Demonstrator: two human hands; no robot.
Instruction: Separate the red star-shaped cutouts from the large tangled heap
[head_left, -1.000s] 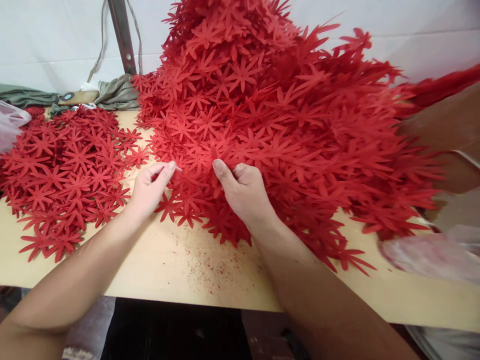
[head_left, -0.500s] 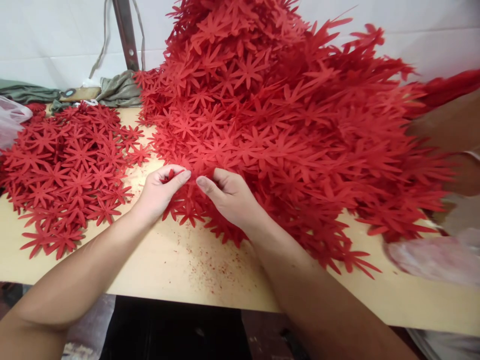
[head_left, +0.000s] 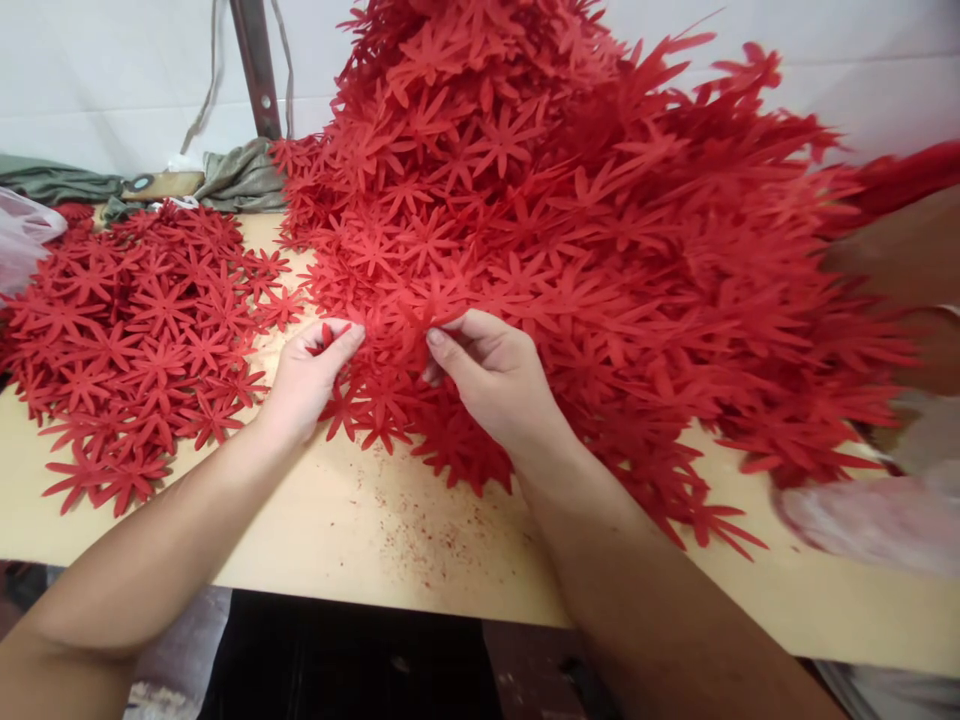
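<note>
My left hand (head_left: 311,370) is closed in a pinch, with bits of red petal showing between thumb and fingers. To its right, my right hand (head_left: 495,375) pinches the tip of a red fabric flower piece (head_left: 420,325) between thumb and forefinger. The outline of that piece blends into the red behind it. Both hands hover at the front left of a big heap of red star-shaped fabric flower pieces (head_left: 540,240). On the left lies a lower pile of similar red pieces (head_left: 161,310), apart from my hands.
Red crumbs (head_left: 427,535) are scattered on the pale tabletop (head_left: 315,535) near its front edge. A plastic bag (head_left: 26,235) sits at far left, crumpled cloth (head_left: 240,178) at the back. A metal post (head_left: 256,75) stands by the tiled wall. Clear plastic (head_left: 870,520) lies at right.
My right hand has moved right and slightly up, away from my left hand, widening the gap between them. My left hand has shifted slightly left and up, still pinched.
</note>
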